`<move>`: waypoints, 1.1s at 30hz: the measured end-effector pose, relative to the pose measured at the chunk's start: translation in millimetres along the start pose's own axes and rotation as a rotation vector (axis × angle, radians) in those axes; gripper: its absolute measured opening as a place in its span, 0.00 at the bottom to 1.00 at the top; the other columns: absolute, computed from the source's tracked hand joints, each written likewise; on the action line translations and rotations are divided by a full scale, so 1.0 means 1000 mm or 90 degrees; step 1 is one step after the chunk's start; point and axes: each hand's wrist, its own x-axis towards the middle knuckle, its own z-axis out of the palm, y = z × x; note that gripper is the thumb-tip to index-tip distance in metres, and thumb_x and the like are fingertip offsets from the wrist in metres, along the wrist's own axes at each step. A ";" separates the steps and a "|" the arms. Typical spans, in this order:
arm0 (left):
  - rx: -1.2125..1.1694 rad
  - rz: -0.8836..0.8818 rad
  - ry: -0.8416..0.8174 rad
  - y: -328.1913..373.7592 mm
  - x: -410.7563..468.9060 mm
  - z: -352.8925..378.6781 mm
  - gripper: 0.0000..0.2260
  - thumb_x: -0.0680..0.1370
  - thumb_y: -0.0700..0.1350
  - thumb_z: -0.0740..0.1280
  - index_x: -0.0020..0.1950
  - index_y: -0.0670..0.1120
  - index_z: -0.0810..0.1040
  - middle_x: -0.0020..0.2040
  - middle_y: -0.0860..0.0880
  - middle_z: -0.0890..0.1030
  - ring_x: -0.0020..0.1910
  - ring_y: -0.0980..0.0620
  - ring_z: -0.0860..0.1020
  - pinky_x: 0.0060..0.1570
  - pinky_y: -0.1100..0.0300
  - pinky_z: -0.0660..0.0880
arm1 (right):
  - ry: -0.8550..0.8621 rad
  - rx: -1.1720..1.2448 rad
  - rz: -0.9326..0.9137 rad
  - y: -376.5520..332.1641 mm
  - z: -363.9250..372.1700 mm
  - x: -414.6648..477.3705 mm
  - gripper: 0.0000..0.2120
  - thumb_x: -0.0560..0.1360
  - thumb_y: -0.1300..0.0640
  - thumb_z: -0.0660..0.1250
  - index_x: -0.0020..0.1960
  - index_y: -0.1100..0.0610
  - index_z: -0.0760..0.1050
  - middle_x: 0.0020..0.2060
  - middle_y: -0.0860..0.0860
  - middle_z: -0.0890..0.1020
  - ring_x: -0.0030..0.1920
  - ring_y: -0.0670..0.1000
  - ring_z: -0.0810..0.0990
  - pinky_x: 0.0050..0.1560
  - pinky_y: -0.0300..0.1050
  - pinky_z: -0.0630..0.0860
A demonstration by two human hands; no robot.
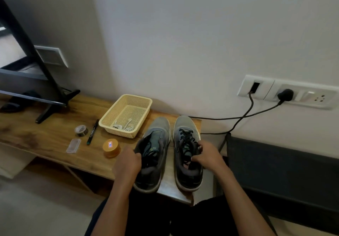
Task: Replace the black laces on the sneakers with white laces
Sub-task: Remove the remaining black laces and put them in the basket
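Note:
Two grey sneakers stand side by side, toes toward the wall, at the right end of the wooden table [55, 136]. The left sneaker [156, 138] shows no lacing over its tongue; a loose black lace lies inside its opening. My left hand [128, 162] grips its collar on the left side. The right sneaker [185, 131] still carries black laces [187, 136]. My right hand [207, 156] pinches those laces near the top eyelets. White laces [124, 126] lie in the cream basket [135, 101] behind the left sneaker.
On the table to the left are an orange-lidded jar [111, 147], a black marker [92, 132], a tape roll [81, 130] and a small clear case [73, 145]. A TV stand [53, 105] sits far left. Black cables [238, 120] hang from wall sockets on the right.

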 end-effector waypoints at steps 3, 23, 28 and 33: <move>0.005 -0.017 0.001 0.001 -0.003 0.001 0.09 0.80 0.45 0.59 0.56 0.41 0.71 0.48 0.43 0.77 0.48 0.43 0.76 0.47 0.52 0.72 | 0.022 -0.056 -0.011 -0.003 0.004 -0.001 0.18 0.69 0.61 0.71 0.58 0.57 0.72 0.50 0.54 0.79 0.52 0.55 0.78 0.51 0.51 0.79; 0.277 0.479 0.051 0.069 -0.030 0.027 0.13 0.75 0.46 0.65 0.57 0.60 0.76 0.74 0.56 0.58 0.75 0.47 0.47 0.66 0.41 0.34 | 0.094 0.330 0.068 -0.005 0.001 0.009 0.15 0.72 0.64 0.68 0.31 0.55 0.66 0.29 0.55 0.72 0.29 0.50 0.70 0.29 0.41 0.65; 0.316 0.470 -0.004 0.065 -0.030 0.026 0.11 0.73 0.49 0.66 0.54 0.60 0.79 0.77 0.56 0.53 0.76 0.46 0.41 0.64 0.35 0.27 | 0.070 0.560 0.097 -0.012 -0.010 0.006 0.07 0.71 0.66 0.67 0.36 0.59 0.74 0.26 0.52 0.78 0.23 0.43 0.72 0.23 0.34 0.66; 0.207 0.462 0.043 0.060 -0.024 0.025 0.04 0.78 0.50 0.64 0.50 0.58 0.78 0.70 0.60 0.66 0.75 0.52 0.51 0.65 0.43 0.27 | 0.098 0.765 0.081 -0.017 -0.026 -0.005 0.06 0.73 0.64 0.65 0.38 0.59 0.77 0.25 0.49 0.79 0.30 0.47 0.72 0.36 0.41 0.64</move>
